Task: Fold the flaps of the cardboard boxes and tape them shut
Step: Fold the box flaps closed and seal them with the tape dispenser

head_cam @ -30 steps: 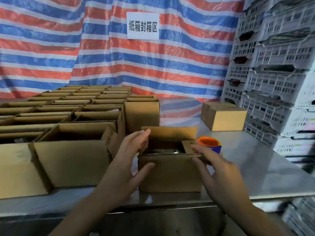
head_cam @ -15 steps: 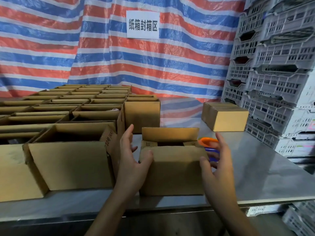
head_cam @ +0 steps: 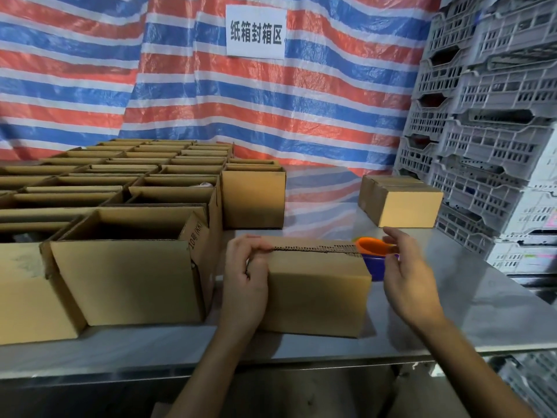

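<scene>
A: Item one, the task's thing?

B: Cardboard box, small, brown. It stands on the steel bench near the front edge, straight ahead. Its top flaps are folded down and their corrugated edges meet along the top.

A: Left hand?

B: Left hand is at the box's left end. The fingers curl over the top left corner and the thumb lies on the near face, so it grips the box.

A: Right hand?

B: Right hand is off the box, just beyond its right end. Its fingers are loosely spread, with thumb and forefinger apart at an orange rim. Whether they touch the rim cannot be told.

A: That rim belongs to?

B: Tape holder, orange over blue. It sits just behind the box's right end and is partly hidden.

A: Remaining stock on the bench?

B: Open boxes fill the left side in rows, flaps up. One taller box stands at the end of the rows, and closed boxes sit at the far right.

A: Surroundings?

B: Grey plastic crates are stacked at the right. A red, white and blue striped tarpaulin hangs behind, bearing a white sign.
</scene>
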